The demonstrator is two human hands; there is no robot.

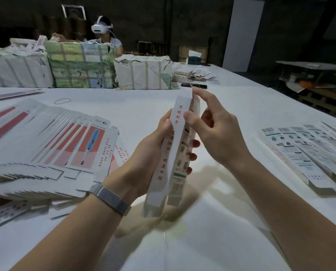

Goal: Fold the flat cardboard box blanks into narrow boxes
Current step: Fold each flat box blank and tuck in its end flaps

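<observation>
**Narrow box held upright over the table**

A narrow box point(175, 151) is held nearly upright above the white table point(212, 241), between the two hands, with its top tilted slightly away. It is white; one long face carries a column of red characters, and the adjoining face shows small dark pictures, a green band and a barcode near the lower end. The bottom end is blurred and looks open.

The box is gripped by the left hand point(151, 153), whose fingers are wrapped round its back so that the fingertips show at the right edge. A grey mesh band point(110, 198) is worn on that wrist. The upper part is pinched by the right hand point(214, 132), thumb on the front face and forefinger raised to the top flap.

Flat blanks point(69, 145), printed in red, are fanned out on the left. Finished boxes point(308, 153) are laid in a row on the right, well apart from the hands.
</observation>
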